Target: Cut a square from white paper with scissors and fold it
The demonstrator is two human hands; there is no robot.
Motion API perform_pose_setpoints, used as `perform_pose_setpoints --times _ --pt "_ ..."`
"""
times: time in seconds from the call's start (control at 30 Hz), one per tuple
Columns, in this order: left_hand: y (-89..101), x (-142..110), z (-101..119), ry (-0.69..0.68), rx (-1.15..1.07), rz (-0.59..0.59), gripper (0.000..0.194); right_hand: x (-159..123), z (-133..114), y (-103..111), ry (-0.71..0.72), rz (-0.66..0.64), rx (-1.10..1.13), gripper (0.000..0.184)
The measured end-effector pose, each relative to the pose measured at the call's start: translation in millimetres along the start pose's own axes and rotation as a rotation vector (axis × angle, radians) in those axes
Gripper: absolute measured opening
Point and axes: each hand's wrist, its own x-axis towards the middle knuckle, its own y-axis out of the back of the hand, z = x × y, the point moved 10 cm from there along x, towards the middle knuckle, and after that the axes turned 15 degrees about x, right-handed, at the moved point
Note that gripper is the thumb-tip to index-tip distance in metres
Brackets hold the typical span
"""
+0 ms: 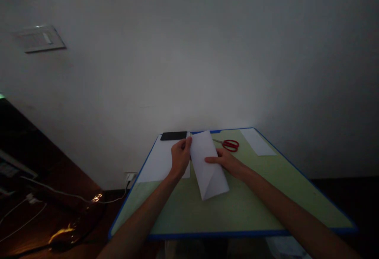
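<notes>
left hand (180,157): pinches the folded paper (204,148) at its upper left edge
right hand (227,162): grasps its right edge
folded paper: between both hands, over the table (251,211)
folds: diagonal crease made; what remains, cannot tell
scissors (230,145): lying beyond, unheld

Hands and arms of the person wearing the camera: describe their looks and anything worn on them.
The left hand and right hand are ungloved. The left forearm and right forearm look slim, with no sleeve, watch, bracelet or cable visible on them. The picture is too dim to tell about rings or small markings.
</notes>
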Motion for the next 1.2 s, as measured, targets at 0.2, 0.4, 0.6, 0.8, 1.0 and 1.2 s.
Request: perform_pose_setpoints --times 0.2,0.4,0.6,0.8,1.0,1.2 --pt "-1.6 -1 1 0.072 -0.153 -0.031 0.048 -1 -5 1 0.036 0.012 0.025 0.041" --pt "-32.8 -11 7 0.108 -0.260 -0.317 0.044 -1 -25 21 0.199 0.219 0.108 0.041" --pt "-49.3 -23 10 0.044 -0.229 -0.485 0.037 -7 -48 48 0.410 0.441 0.295 0.039" --pt "-44.1 -19 12 0.035 -0.265 -0.437 0.032 -4 -49 50 0.402 0.402 0.460 0.038" --pt "-18.4 -2 -2 0.105 -0.336 -0.170 0.030 -1 -43 56 0.353 0.392 0.450 0.038" --pt "-6.0 -3 12 0.001 -0.238 -0.087 0.027 -70 -124 68 0.947 0.814 -0.330 0.071"
